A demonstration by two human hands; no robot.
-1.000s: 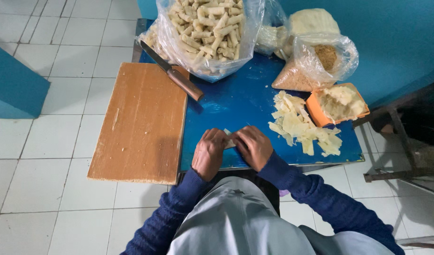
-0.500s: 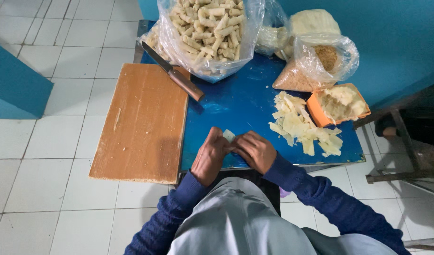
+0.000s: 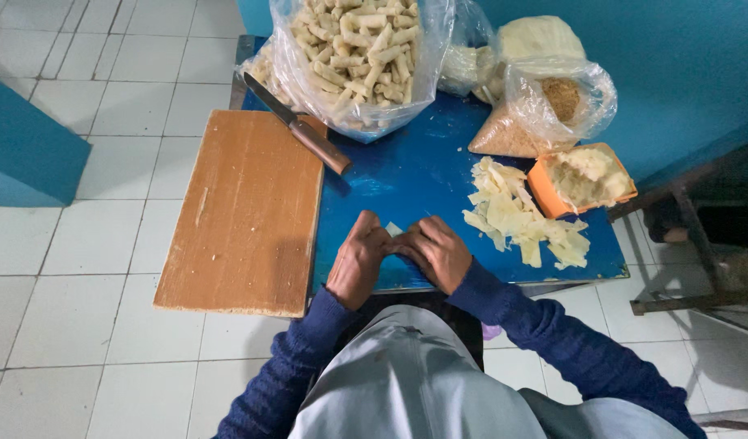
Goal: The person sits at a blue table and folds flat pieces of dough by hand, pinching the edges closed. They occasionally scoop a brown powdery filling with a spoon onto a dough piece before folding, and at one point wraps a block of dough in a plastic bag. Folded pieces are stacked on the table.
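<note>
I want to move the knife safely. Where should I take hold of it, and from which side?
Probably take the knife by its brown wooden handle, which lies toward the person, over the edge of the wooden board. Come from the near right side; the blade points away, toward the bag of rolls.

White square floor tiles [image 3: 81,122] with grey grout fill the 9 o'clock side. Blue walls [image 3: 683,65] stand at 1 o'clock and 9 o'clock; a metal-framed stand [image 3: 699,244] sits at 3 o'clock.

Looking steeply down from head height, close above the low blue-topped metal table [image 3: 423,175], facing the blue wall beyond it.
</note>
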